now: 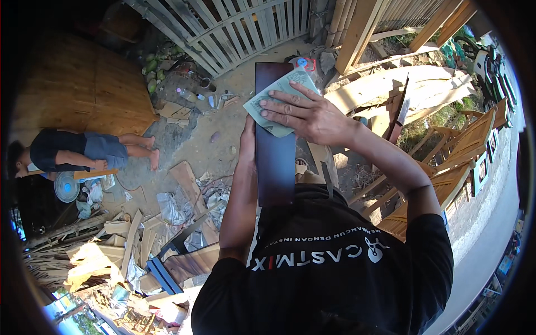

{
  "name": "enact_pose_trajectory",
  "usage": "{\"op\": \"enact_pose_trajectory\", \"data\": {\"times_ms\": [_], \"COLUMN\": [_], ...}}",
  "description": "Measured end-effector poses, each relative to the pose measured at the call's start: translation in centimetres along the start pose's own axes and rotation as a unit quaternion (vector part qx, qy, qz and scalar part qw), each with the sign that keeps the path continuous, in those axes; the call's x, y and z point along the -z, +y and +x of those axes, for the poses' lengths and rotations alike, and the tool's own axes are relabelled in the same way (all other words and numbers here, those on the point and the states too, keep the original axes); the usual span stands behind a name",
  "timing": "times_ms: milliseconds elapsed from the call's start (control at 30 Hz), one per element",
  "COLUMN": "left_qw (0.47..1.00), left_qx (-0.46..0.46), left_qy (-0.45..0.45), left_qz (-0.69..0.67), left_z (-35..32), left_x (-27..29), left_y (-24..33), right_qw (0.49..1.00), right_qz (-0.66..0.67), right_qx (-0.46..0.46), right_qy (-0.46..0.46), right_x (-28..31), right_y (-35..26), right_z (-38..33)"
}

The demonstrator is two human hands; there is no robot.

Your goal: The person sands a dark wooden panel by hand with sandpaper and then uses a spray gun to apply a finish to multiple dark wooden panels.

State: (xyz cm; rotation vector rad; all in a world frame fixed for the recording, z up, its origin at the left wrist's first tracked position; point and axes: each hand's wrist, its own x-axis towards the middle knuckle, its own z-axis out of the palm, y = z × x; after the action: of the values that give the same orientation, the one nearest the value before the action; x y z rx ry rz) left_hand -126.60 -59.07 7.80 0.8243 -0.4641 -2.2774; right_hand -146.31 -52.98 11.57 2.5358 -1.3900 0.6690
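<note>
A long dark brown varnished wooden board (pixel 275 167) is held upright in front of my chest, its lower end against my black shirt. My left hand (pixel 247 137) grips the board's left edge, its fingers mostly hidden behind it. Across the upper part of the board lies a pale green sheet of sandpaper (pixel 261 109) with print on its back. My right hand (pixel 315 114) presses that sheet against the board's face, fingers stretched over it and thumb out of sight.
To the left a person (pixel 84 152) bends over near a blue fan (pixel 67 187). Wood scraps (pixel 187 181) and plastic litter the ground. A slatted fence (pixel 245 33) stands ahead; curved planks (pixel 402 89) and wooden chair frames (pixel 463 151) lie to the right.
</note>
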Motion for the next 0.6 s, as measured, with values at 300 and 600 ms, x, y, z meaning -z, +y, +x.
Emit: {"op": "enact_pose_trajectory", "data": {"times_ms": [300,600], "left_qw": [0.995,0.983], "left_qx": [0.032,-0.046], "left_qy": [-0.085,-0.139], "left_qz": [-0.049,-0.113], "left_z": [1.1,3.8], "left_x": [3.7,7.7], "left_y": [2.1,5.9], "right_qw": [0.998,0.969], "right_qz": [0.022,0.225], "right_qx": [-0.064,-0.025], "right_qy": [-0.013,-0.102], "right_x": [-2.9,1.2], "right_y": [0.4,-9.0], "right_z": [1.2,-4.4]}}
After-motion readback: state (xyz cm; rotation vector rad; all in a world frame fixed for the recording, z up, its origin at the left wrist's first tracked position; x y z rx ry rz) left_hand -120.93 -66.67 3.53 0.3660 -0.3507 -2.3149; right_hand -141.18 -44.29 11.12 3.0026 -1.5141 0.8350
